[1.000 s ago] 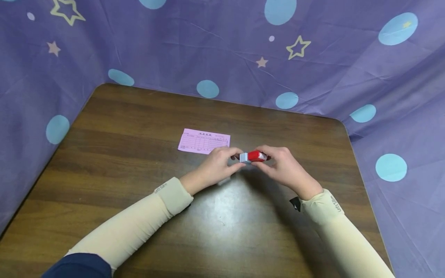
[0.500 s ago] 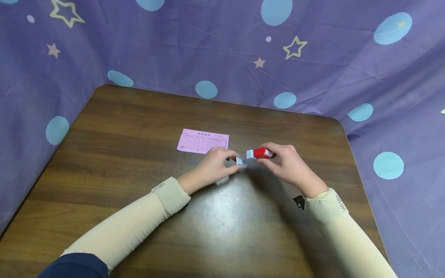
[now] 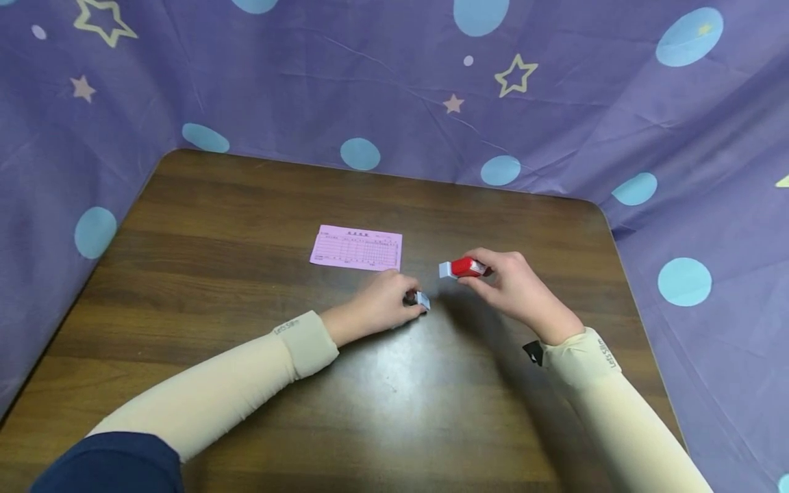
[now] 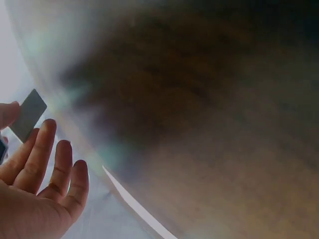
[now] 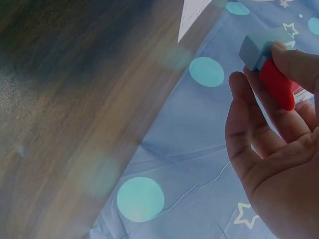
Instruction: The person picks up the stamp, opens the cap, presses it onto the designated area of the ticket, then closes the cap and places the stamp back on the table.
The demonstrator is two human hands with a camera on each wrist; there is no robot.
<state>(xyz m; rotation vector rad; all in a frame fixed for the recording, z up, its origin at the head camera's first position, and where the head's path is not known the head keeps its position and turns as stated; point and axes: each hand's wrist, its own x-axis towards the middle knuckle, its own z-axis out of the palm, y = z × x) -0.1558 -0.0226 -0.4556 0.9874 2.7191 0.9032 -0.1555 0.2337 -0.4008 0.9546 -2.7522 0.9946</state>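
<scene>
My right hand [image 3: 514, 287] pinches a self-inking stamp [image 3: 466, 267] between thumb and fingers, above the table. Its body is red, and a pale grey-blue block forms the end facing left. In the right wrist view the stamp [image 5: 274, 82] lies between the thumb and the forefinger. My left hand [image 3: 385, 301] pinches a small grey-blue cap [image 3: 422, 300] by its edges, apart from the stamp. The cap [image 4: 29, 115] appears as a flat grey piece in the left wrist view, with the other fingers spread below it. A pink printed form [image 3: 356, 248] lies flat behind my left hand.
The brown wooden table [image 3: 246, 205] has rounded back corners. A purple curtain [image 3: 382, 82] with stars and blue dots hangs along its back and sides.
The cap has come away from the stamp's end. My left hand has drawn it slightly toward me and turned it, while my right hand has shifted a little right and away with the stamp.
</scene>
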